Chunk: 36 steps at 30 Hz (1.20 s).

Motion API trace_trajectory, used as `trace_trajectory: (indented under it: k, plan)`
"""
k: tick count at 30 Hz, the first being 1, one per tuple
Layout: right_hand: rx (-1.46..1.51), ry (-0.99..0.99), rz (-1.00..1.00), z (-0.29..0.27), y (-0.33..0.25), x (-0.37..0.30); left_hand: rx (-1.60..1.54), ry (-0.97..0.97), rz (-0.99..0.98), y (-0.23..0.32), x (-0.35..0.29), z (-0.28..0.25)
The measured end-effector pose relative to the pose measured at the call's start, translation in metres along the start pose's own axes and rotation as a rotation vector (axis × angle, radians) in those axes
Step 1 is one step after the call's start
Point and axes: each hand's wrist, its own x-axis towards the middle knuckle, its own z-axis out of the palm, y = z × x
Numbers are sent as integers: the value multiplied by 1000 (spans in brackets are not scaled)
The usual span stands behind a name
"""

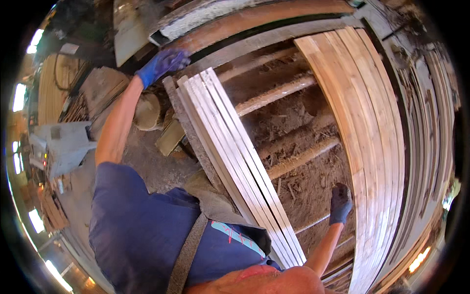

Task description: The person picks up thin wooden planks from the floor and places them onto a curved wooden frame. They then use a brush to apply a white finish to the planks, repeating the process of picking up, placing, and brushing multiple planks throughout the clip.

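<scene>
In a blue glove, my left hand reaches out beside the near end of a rusty brown beam, its fingers stretched forward and apart from any held item. Whether it touches the beam is unclear. My right hand, in a dark glove, hangs with curled fingers at the left edge of a wide row of light wooden boards; nothing shows in it. Between my arms, close to my body, lies a bundle of narrow pale planks. Both stacks rest across round rollers.
Wood chips and dirt lie under the rollers. The rusty beam runs along the far side. More long boards are stacked at the right. A grey machine housing and a log end stand at the left.
</scene>
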Motion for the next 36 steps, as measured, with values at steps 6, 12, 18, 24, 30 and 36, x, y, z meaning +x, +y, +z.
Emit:
trace_trajectory:
  k: [6,12,18,24,30,36]
  plan:
    - [-388,-56,-86,-14,-56,-32,146,-177,67,-16,14,56]
    - [-224,48,-120,-21,-54,-74,103,-144,34,-5,29,85]
    - [-78,122,-115,-8,-77,-126,100,-138,-215,17,74,92]
    - [35,-55,-366,15,-154,-157,-16,-143,15,41,161,134]
    - [-160,-288,-120,58,-129,-180,83,-89,58,24,194,128]
    - [856,-275,688,85,-56,-169,-35,-189,46,-2,189,111]
